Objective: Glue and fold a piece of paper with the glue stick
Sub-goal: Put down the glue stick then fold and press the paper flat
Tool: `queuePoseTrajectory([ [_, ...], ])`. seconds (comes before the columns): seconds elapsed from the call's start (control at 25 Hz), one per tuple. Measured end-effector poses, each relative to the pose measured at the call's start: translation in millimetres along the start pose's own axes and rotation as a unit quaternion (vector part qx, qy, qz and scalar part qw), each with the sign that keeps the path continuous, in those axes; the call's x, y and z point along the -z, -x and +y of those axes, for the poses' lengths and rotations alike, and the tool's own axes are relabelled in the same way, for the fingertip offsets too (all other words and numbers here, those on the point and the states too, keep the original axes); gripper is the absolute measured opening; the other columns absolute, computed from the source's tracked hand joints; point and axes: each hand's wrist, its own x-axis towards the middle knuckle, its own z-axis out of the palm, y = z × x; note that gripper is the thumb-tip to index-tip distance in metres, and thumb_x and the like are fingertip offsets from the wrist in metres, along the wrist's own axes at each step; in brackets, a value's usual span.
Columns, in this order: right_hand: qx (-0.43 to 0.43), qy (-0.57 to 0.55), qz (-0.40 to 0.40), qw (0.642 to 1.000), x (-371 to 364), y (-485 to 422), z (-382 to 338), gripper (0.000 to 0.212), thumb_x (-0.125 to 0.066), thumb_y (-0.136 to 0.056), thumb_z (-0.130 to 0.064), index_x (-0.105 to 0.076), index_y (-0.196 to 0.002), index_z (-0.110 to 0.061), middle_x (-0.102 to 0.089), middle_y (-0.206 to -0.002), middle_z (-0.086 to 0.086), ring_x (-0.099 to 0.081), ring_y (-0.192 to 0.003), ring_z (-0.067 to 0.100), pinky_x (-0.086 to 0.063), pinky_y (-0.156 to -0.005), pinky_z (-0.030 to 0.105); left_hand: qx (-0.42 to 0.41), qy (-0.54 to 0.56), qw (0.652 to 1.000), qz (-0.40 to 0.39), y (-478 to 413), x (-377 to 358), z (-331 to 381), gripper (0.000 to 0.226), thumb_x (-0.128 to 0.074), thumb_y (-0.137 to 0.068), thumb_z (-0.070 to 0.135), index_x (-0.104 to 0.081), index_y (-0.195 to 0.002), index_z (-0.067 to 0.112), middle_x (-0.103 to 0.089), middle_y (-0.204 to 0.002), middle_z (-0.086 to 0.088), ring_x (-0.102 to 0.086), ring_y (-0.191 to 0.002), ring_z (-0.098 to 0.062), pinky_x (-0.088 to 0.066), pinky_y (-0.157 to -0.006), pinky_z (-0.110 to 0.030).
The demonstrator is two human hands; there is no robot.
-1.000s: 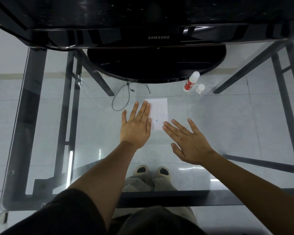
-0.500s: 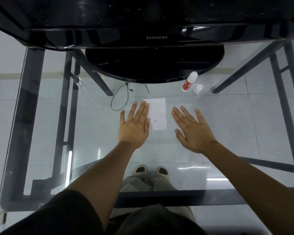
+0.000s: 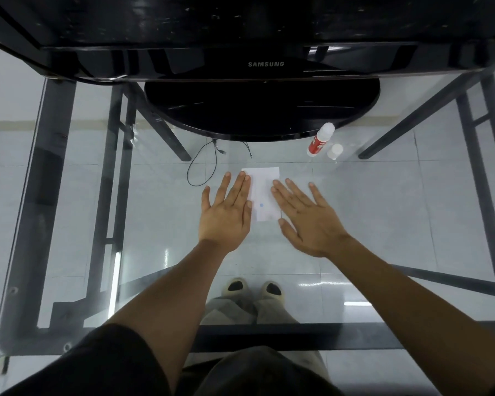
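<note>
A small white folded paper [image 3: 263, 192] with a blue dot lies flat on the glass table [image 3: 383, 212]. My left hand [image 3: 226, 212] rests palm down with spread fingers, its inner edge over the paper's left side. My right hand [image 3: 306, 215] lies flat too, fingertips on the paper's right edge. Neither hand holds anything. The red and white glue stick [image 3: 320, 140] stands upright at the back right, its white cap [image 3: 335, 151] standing beside it.
A black Samsung monitor [image 3: 263, 64] on a round black stand [image 3: 262, 110] fills the back of the table. A thin black cable [image 3: 203, 164] loops left of the paper. Through the glass I see the table's black frame [image 3: 55, 195], floor tiles and my feet.
My right hand moved from below the paper out to its right, then slid left so its fingertips rest on the paper's right edge. My left hand stayed in place.
</note>
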Motion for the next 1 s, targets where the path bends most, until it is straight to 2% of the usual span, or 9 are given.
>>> queuePoseTrajectory([
  [0.08,0.019,0.006,-0.019,1.0,-3.1,-3.7,-8.0,0.063,-0.006,-0.092,-0.047,0.002,-0.148,-0.02,0.008,-0.154,-0.005,0.012,-0.142,0.013,0.017,-0.113,0.039,-0.001,-0.001,1.0,-0.003,-0.4,1.0,0.2,0.054,-0.003,-0.095,0.041,0.004,-0.146,0.023,-0.006,-0.157,0.008,0.002,-0.144,-0.016,-0.001,-0.113,-0.047],
  [0.2,-0.061,0.0,0.006,0.998,-3.2,-9.8,5.4,0.062,-0.003,-0.092,-0.046,0.003,-0.148,-0.02,0.002,-0.157,-0.005,0.008,-0.144,0.014,0.015,-0.112,0.041,0.0,-0.002,1.0,-0.006,-0.6,1.5,0.7,0.054,-0.004,-0.095,0.041,0.004,-0.146,0.024,-0.006,-0.157,0.008,0.003,-0.144,-0.016,0.0,-0.113,-0.047],
  [0.28,-0.091,-0.014,0.032,0.995,-0.7,-13.2,7.4,0.063,-0.001,-0.091,-0.046,0.001,-0.148,-0.018,0.005,-0.155,-0.006,0.008,-0.144,0.014,0.013,-0.112,0.041,-0.001,0.0,1.0,-0.004,-0.6,2.0,0.7,0.054,-0.005,-0.096,0.041,0.003,-0.146,0.024,-0.007,-0.157,0.008,0.001,-0.144,-0.016,0.0,-0.112,-0.047],
  [0.36,-0.055,-0.022,0.047,0.997,-1.0,-18.0,-5.2,0.062,-0.005,-0.093,-0.044,-0.001,-0.148,-0.017,0.006,-0.154,-0.005,0.011,-0.142,0.012,0.011,-0.114,0.041,-0.001,-0.002,1.0,-0.005,-0.3,1.7,-0.1,0.054,-0.003,-0.095,0.041,0.003,-0.146,0.024,-0.007,-0.157,0.008,0.002,-0.144,-0.016,0.001,-0.112,-0.046],
  [0.48,-0.009,-0.003,0.02,1.0,-5.6,-23.4,-16.1,0.059,-0.008,-0.094,-0.043,-0.002,-0.148,-0.019,-0.001,-0.157,-0.004,0.012,-0.142,0.011,0.013,-0.113,0.041,-0.005,-0.012,1.0,-0.007,-0.2,1.9,-0.1,0.054,-0.003,-0.095,0.042,0.004,-0.146,0.024,-0.005,-0.157,0.007,0.003,-0.144,-0.017,0.001,-0.112,-0.046],
  [0.68,-0.126,-0.025,0.048,0.991,0.1,-36.6,5.1,0.06,-0.005,-0.094,-0.042,-0.001,-0.148,-0.018,-0.002,-0.158,-0.003,0.004,-0.146,0.017,0.011,-0.113,0.044,-0.001,0.002,1.0,-0.005,0.0,3.1,0.6,0.053,-0.006,-0.096,0.04,0.002,-0.146,0.024,-0.007,-0.157,0.008,0.001,-0.144,-0.017,0.001,-0.112,-0.046],
  [0.8,-0.057,0.002,0.079,0.995,0.1,-36.7,-7.2,0.058,-0.01,-0.095,-0.038,-0.003,-0.148,-0.016,-0.002,-0.157,-0.002,0.002,-0.144,0.015,0.004,-0.114,0.044,-0.001,0.007,1.0,-0.006,0.4,3.6,1.1,0.053,-0.006,-0.096,0.04,0.0,-0.146,0.024,-0.009,-0.156,0.008,0.0,-0.144,-0.016,-0.001,-0.113,-0.048],
  [0.88,-0.022,0.024,0.059,0.998,-5.9,-33.4,-12.5,0.056,-0.009,-0.096,-0.039,0.003,-0.147,-0.017,-0.001,-0.157,-0.001,0.006,-0.143,0.014,0.005,-0.114,0.043,-0.002,0.004,1.0,-0.006,0.0,4.2,0.8,0.054,-0.005,-0.096,0.04,0.0,-0.147,0.024,-0.01,-0.156,0.007,0.0,-0.144,-0.017,-0.001,-0.113,-0.047],
  [1.0,-0.06,0.023,0.029,0.997,-12.4,-34.6,-10.4,0.057,-0.007,-0.097,-0.041,0.009,-0.147,-0.02,0.001,-0.159,-0.001,0.007,-0.145,0.016,0.012,-0.112,0.044,-0.001,-0.004,1.0,-0.008,-0.7,2.8,-0.3,0.055,-0.003,-0.095,0.042,0.001,-0.146,0.023,-0.008,-0.157,0.007,0.002,-0.144,-0.017,0.002,-0.112,-0.046],
])
